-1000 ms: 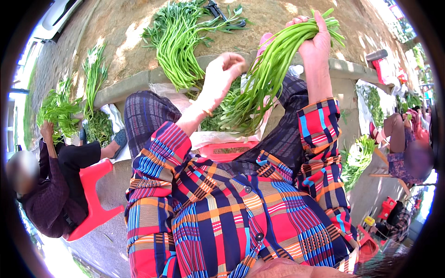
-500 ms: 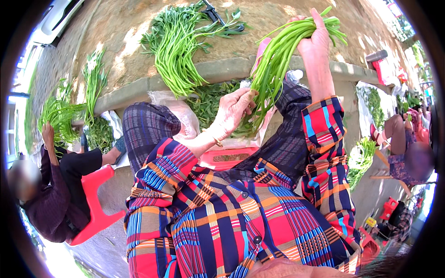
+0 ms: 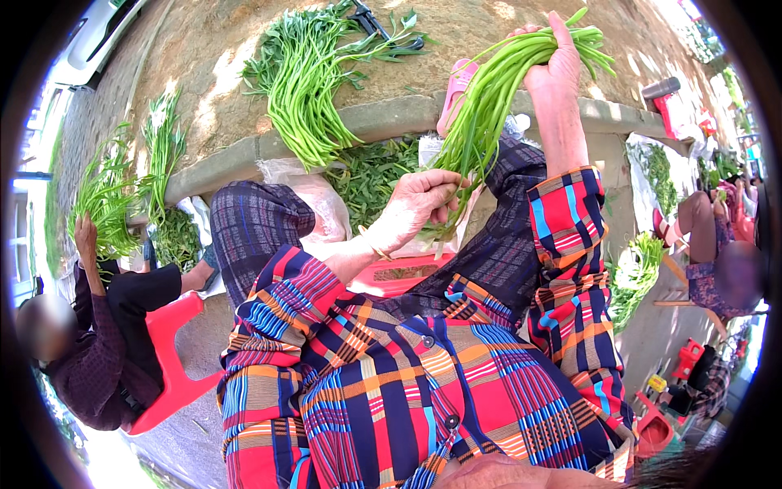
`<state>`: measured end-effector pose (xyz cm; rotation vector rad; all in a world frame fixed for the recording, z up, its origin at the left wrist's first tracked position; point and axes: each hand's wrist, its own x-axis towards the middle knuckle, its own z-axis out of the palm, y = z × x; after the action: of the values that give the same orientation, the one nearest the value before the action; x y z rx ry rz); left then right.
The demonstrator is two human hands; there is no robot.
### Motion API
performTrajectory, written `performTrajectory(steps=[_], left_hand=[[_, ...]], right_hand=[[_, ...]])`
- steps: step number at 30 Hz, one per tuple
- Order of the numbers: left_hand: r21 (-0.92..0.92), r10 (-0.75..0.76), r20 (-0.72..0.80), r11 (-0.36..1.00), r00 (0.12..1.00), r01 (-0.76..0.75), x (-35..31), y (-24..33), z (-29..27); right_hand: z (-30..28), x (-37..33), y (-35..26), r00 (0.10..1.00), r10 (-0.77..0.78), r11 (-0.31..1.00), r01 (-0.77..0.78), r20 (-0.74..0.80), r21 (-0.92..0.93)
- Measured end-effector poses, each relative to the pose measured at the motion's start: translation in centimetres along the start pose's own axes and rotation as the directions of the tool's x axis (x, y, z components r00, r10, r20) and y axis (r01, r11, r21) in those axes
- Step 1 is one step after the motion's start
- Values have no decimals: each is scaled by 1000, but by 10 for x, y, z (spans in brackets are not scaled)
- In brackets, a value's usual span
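Observation:
My right hand [image 3: 558, 73], raised at upper right, is closed round a bunch of long green leafy stems [image 3: 501, 102] that look like water spinach. The bunch droops down toward my knees. At its lower, leafy end, my left hand [image 3: 417, 208] pinches some leaves between thumb and fingers. Plucked leaves [image 3: 375, 179] lie heaped on whitish plastic sheeting [image 3: 322, 204] between my legs. Beyond them, a large pile of the same stems [image 3: 305, 98] rests across the concrete curb [image 3: 391, 119].
A pink shoe-like object [image 3: 458, 85] is by the curb, and a black metal tool [image 3: 371, 20] by the pile. Red plastic [image 3: 395, 277] shows between my thighs. At left a person on a red stool [image 3: 173, 359] handles stems [image 3: 106, 204]; more stems [image 3: 637, 277] lie right, near another person.
My left hand has shifted slightly right at the bunch's lower end, still pinching. My right hand stays raised with the bunch, which has swung slightly, showing more of the pink object.

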<state>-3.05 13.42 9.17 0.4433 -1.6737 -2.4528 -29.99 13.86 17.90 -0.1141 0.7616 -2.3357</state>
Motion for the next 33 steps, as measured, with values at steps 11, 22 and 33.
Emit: performTrajectory(steps=[11, 22, 33], left_hand=[[-52, -50, 19, 997, 999, 51, -3, 5, 1], [94, -39, 14, 995, 999, 38, -2, -8, -4], [111, -5, -67, 994, 998, 12, 4, -8, -5]], right_hand=[[8, -16, 11, 980, -198, 980, 198, 1, -15], [11, -20, 14, 976, -216, 976, 216, -1, -17], [16, -25, 19, 981, -194, 981, 193, -9, -34]])
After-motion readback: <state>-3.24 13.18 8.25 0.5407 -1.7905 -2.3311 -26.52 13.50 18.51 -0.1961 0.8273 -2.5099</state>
